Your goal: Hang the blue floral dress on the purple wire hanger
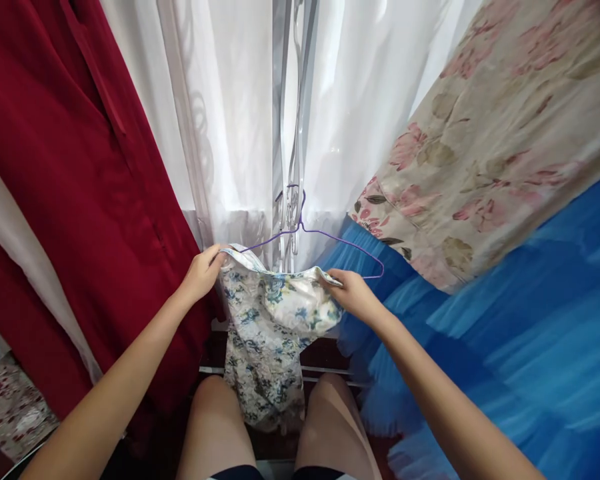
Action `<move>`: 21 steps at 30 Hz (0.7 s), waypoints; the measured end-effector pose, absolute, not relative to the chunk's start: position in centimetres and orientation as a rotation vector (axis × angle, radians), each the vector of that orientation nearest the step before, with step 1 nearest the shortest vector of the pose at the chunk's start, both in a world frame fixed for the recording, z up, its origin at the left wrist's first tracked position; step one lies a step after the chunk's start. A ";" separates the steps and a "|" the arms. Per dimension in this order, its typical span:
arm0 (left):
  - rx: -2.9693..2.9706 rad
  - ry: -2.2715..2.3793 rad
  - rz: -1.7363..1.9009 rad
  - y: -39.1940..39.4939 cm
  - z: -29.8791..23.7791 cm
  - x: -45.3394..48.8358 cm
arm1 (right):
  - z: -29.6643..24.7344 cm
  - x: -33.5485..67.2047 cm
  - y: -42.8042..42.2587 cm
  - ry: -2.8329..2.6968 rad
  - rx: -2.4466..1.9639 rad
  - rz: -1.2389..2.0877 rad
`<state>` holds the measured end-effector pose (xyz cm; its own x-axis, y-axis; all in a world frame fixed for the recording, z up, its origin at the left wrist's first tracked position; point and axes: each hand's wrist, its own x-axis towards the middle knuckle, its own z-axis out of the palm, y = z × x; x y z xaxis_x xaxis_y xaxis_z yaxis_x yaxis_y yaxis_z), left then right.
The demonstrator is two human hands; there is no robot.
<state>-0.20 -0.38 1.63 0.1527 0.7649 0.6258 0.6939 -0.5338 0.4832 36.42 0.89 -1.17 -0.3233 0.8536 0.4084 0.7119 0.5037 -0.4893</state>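
A white garment with blue and green flowers (265, 347) hangs down between my knees, its top edge stretched between my two hands. My left hand (207, 270) pinches the left end of that edge. At the other end, my right hand (353, 290) grips the edge with fingers closed. A thin purple hanger (330, 235) hangs behind it. The hanger's left arm runs down to the garment near my left hand, while its right end sticks out bare beyond my right hand. The hanger's hook is at a bundle of white straps (293, 133).
Dark red fabric (105, 200) hangs at the left, with white curtains (230, 100) straight ahead. To the right hang a beige cloth with pink flowers (485, 160) and layered blue tulle (530, 340). A flower-patterned cloth (15, 400) shows at the lower left.
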 end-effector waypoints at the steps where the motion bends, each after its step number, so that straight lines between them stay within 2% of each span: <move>1: 2.297 1.450 1.373 -0.6 2.2 1.1 | -1.6 36.0 0.7 -2.093 -1.277 0.269; 8: 2.445 1.591 1.398 -0.8 4.7 8.2 | -2.5 35.9 -2.2 -2.050 -1.197 0.287; 14: 2.485 1.609 1.362 -0.8 4.7 8.4 | -1.5 42.1 -3.0 -1.575 -1.197 -0.013; 16: 2.520 1.580 1.345 -0.9 4.9 7.9 | -0.2 43.8 -2.4 -1.612 -1.233 -0.025; 18: 2.530 1.564 1.382 -0.6 5.0 7.2 | 1.4 45.0 -1.9 -1.750 -1.256 0.123; 21: 2.447 1.538 1.504 0.3 4.3 5.6 | 3.1 45.9 -2.0 -1.790 -1.232 0.732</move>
<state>5.64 0.35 4.32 0.1313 0.6530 0.7459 0.7603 -0.5492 0.3469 45.92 -1.98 3.06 -0.1813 0.9362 0.3012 0.4566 0.3514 -0.8173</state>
